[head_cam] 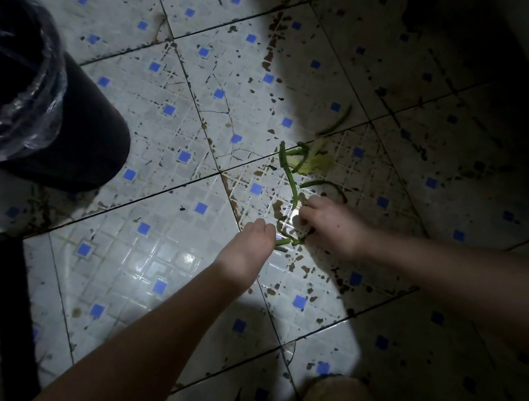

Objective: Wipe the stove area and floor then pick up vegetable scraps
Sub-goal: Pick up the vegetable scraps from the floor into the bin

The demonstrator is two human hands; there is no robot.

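Left hand [249, 246] and right hand [327, 221], fingers curled, grasp green stems [293, 188] on the tiled floor [160, 251]. A lined bin [81, 149] stands apart.

One head-worn wide-angle view. Faces steeply downward onto the tiled floor [169, 264], close range; frame corners fall dark.

black bin [88, 148] — clear plastic liner [17, 133] — upper left

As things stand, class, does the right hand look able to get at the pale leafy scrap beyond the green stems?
Probably yes. The right hand is down by the green stems, and only those stems on open floor lie between it and the pale leafy scrap.
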